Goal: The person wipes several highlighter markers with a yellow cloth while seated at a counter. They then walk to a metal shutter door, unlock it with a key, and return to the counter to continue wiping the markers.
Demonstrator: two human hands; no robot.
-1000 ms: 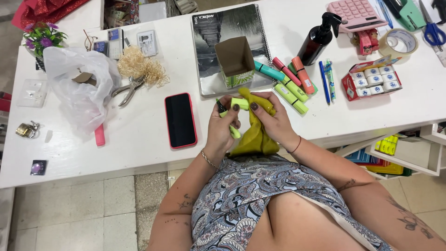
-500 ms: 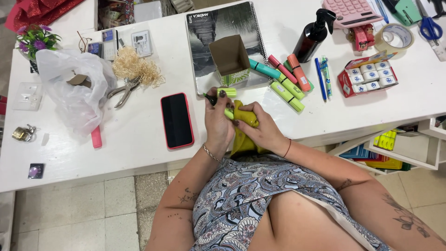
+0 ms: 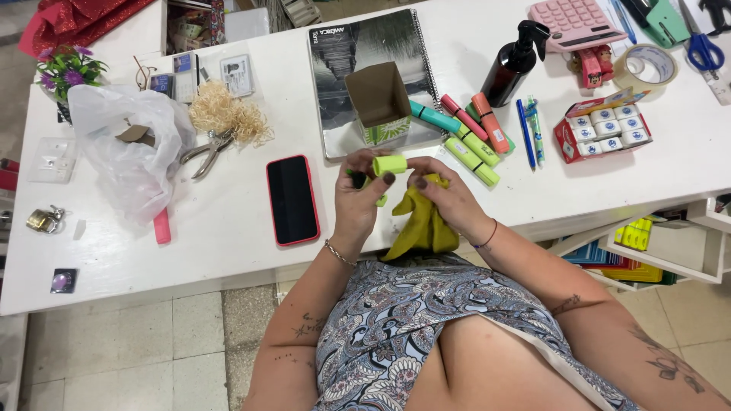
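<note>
Both hands meet over the near table edge: the left hand [image 3: 364, 199] pinches a lime highlighter [image 3: 387, 165] between thumb and fingers, holding it crosswise, while the right hand [image 3: 449, 199] clutches a yellow cloth [image 3: 420, 224] that hangs down over the edge toward the person's patterned top. The right fingertips touch the highlighter's end, with the cloth bunched just under it.

Just behind the hands, more highlighters [image 3: 470, 137] lie in a loose row, green, teal, pink and orange, partly on a spiral notebook [image 3: 344, 53]. An open cardboard box [image 3: 379, 103] stands on that notebook, its mouth up. Right of the row lie two pens [image 3: 531, 131], then a black spray bottle [image 3: 516, 65] and a small open carton of white blocks [image 3: 601, 129]. Farther back on the right sit a pink calculator [image 3: 575, 21], a roll of tape [image 3: 643, 67] and blue-handled scissors [image 3: 702, 47].

Left of the hands a phone [image 3: 292, 199] in a red case lies face up on the white table [image 3: 213, 243]. Beyond it are pliers [image 3: 204, 151] touching a tuft of straw-like fibre [image 3: 221, 114], and a crumpled white plastic bag [image 3: 126, 160] with a pink stick [image 3: 161, 227] at its near side. A small pot of purple flowers [image 3: 67, 68] stands at the far left corner, a padlock [image 3: 44, 219] near the left edge.
</note>
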